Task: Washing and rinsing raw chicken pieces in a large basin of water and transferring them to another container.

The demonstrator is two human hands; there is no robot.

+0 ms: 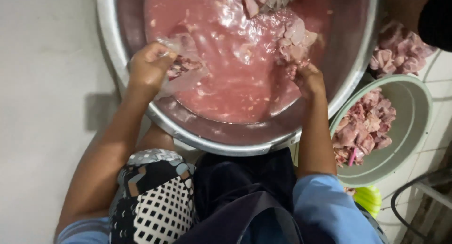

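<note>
Left hand [149, 65] curled shut, pinching the rim of a clear thin plastic bag [181, 67] with dark meat scraps inside, mouth turned rightward over the pink liquid. Right hand [308, 78] closed around a clump of pale raw meat pieces [294, 39], just above its knuckles and across the liquid from the bag. Both inside the big round steel basin [226, 142] of cloudy pink water. Further right, beside the basin, a pale green plastic bowl [414, 112] heaped with more cut meat.
</note>
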